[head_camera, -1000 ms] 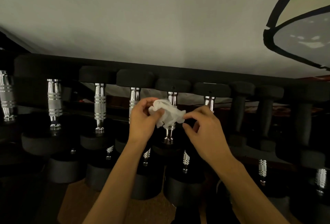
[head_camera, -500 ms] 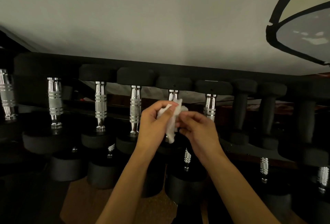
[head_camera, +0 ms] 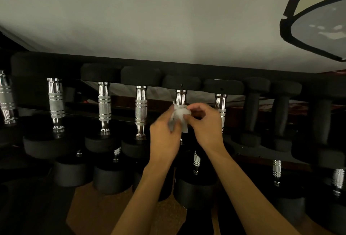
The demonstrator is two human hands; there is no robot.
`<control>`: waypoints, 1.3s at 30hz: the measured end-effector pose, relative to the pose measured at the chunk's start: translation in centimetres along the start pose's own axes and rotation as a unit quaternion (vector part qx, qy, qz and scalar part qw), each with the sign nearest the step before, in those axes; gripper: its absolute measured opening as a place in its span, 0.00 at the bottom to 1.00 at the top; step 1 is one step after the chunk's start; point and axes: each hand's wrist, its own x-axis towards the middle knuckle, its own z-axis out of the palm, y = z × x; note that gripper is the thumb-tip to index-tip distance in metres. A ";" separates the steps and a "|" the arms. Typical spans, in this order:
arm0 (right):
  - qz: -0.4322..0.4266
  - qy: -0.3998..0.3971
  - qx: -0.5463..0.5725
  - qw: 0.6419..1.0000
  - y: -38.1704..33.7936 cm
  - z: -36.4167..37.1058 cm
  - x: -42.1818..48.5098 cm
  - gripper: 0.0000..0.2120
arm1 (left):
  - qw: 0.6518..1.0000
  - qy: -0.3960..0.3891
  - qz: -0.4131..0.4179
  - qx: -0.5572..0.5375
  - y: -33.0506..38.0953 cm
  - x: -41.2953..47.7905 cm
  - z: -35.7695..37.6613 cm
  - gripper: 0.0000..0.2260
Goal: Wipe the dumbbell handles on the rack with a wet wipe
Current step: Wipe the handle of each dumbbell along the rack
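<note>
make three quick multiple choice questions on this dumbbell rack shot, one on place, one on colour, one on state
1. Where is the wet wipe?
A. on the floor
B. on a black foam handle
C. at a chrome handle in the top row

2. What colour is the wet wipe?
A. blue
B. white
C. yellow

3. What shape is the wet wipe in?
A. bunched up
B. spread flat
C. sealed in a packet

Answers: 1 C, it sits just below the bare top end of that chrome handle. 2 B, it shows white against the dark rack. 3 A, it is crumpled into a wad, not a flat sheet.
</note>
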 end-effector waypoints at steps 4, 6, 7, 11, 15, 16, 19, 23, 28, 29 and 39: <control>-0.051 -0.008 -0.077 0.996 0.4 -0.6 0.7 0.07 | 0.998 -0.015 -0.004 0.069 -0.4 0.1 0.4 0.19; -0.034 -0.007 -0.072 0.997 0.6 -0.7 0.9 0.07 | 0.994 0.000 0.024 0.110 -0.9 1.2 -0.4 0.15; -0.025 -0.001 -0.057 0.998 0.4 -0.6 1.0 0.07 | 0.991 0.008 0.043 0.130 -0.9 1.7 -0.9 0.13; -0.024 0.047 0.010 0.999 -0.7 -0.2 1.9 0.08 | 0.988 0.075 0.081 0.107 0.1 3.4 -2.0 0.11; -0.038 0.020 0.035 0.998 -0.7 0.6 0.6 0.14 | 0.986 0.103 0.110 0.068 0.7 2.1 -1.9 0.14; -0.044 0.003 0.039 0.998 -0.4 0.8 0.2 0.15 | 0.986 0.092 0.115 0.078 0.6 1.3 -1.4 0.16; -0.042 -0.029 0.001 0.999 0.6 1.1 -0.5 0.14 | 0.996 0.003 0.068 0.062 0.1 -1.1 0.5 0.23; -0.034 -0.059 -0.036 0.997 1.8 0.4 -1.0 0.11 | 0.998 -0.056 -0.033 0.012 -0.4 -1.2 1.7 0.24; -0.042 -0.053 -0.050 0.996 1.0 0.2 -0.1 0.09 | 1.000 0.005 0.005 0.024 0.8 0.8 1.0 0.18; -0.048 -0.044 -0.042 0.997 0.6 0.4 0.3 0.10 | 1.000 0.009 0.022 0.015 1.2 1.0 1.1 0.18; -0.054 -0.093 -0.118 0.987 2.2 0.2 -2.4 0.08 | 0.997 -0.061 -0.024 0.040 0.0 -0.9 0.2 0.10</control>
